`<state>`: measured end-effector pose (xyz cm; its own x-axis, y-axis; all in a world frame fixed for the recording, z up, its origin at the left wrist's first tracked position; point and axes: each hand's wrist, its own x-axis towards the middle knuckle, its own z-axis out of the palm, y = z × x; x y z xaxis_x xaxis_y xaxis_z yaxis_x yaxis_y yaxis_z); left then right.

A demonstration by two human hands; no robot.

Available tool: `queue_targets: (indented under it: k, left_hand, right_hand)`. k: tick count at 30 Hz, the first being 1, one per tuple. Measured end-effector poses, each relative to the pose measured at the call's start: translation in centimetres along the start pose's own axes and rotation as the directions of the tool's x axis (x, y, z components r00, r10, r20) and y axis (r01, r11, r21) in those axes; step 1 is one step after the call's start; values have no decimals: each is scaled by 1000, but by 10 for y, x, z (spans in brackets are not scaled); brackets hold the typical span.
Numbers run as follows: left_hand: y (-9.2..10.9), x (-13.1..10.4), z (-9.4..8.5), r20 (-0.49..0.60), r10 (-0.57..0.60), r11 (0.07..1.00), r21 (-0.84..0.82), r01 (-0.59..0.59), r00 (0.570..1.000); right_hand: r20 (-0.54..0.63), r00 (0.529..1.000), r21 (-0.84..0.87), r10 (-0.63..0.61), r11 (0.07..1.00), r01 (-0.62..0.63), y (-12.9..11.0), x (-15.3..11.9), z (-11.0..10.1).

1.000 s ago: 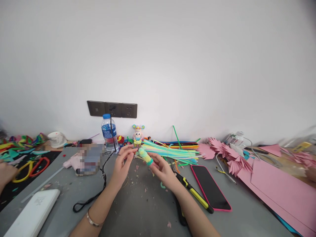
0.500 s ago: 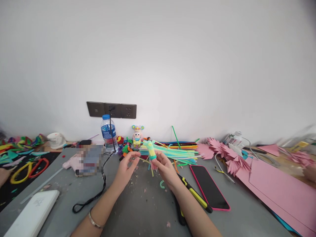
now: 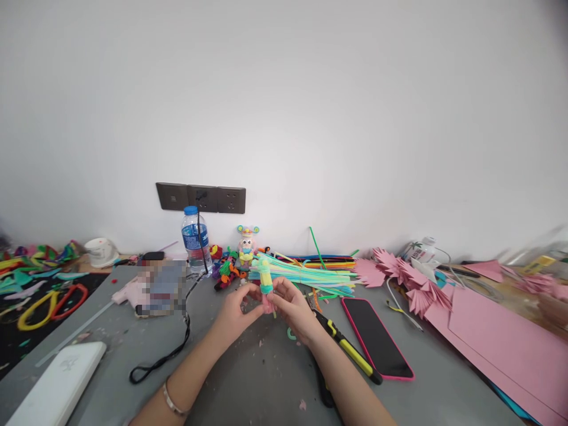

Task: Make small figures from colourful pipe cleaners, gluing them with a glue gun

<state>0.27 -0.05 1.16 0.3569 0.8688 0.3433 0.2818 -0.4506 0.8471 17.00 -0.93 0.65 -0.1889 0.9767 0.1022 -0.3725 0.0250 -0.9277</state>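
Between both hands, above the grey mat, is a small pipe-cleaner figure [image 3: 265, 279], yellow on top with a teal band and pink at the bottom. My right hand [image 3: 290, 305] pinches it from the right with thumb and fingers. From the left, my left hand [image 3: 242, 306] closes its thumb and fingertips on the lower pink part. Behind it stands a finished-looking doll [image 3: 247, 244] with large eyes and round blue-yellow ears. A bundle of pale pipe cleaners [image 3: 306, 274] lies just beyond my hands.
Yellow-black pliers [image 3: 348, 349] and a pink-rimmed phone [image 3: 377, 337] lie right of my forearm. Pink paper sheets [image 3: 501, 337] cover the right side. A water bottle [image 3: 195, 239], glue gun [image 3: 128, 294], black cable [image 3: 186, 331] and white power bank [image 3: 60, 381] are on the left.
My left hand has moved right and closed onto the figure's lower part; before, it was apart from it. The figure has shifted slightly left and down with my right hand.
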Motion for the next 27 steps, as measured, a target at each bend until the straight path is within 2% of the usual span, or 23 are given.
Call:
queue_targets:
  k: [6,12,15,17,21,23,25,27]
  left_hand:
    - [-7,1,1,-62,-45,998,-49,42,997]
    - [-8,3,-1,-35,-79,986,-152,73,996]
    - [-10,5,-4,-72,-125,970,-218,107,989]
    - [-11,7,-9,-164,-159,958,-266,111,974]
    - [-11,9,-20,-425,-165,958,-282,43,890]
    - [-12,10,-24,-503,-170,964,-263,37,847]
    - [-14,11,-26,-531,-178,966,-255,44,829]
    - [-14,10,-26,-503,-173,966,-254,47,847]
  right_hand:
    - [28,1000,25,13,1000,-14,-2,-1,-2]
    - [19,999,-4,31,1000,-31,-4,-1,0]
    - [-82,997,-3,10,1000,-10,-3,1,-3]
    - [-189,982,16,-18,1000,21,-3,4,-7]
    - [-386,919,53,-86,992,115,-5,10,-17]
    - [-457,882,40,-112,988,146,-7,12,-23]
    - [-491,860,-2,-136,988,155,-8,13,-27]
    - [-487,860,-61,-155,988,144,-8,13,-30]
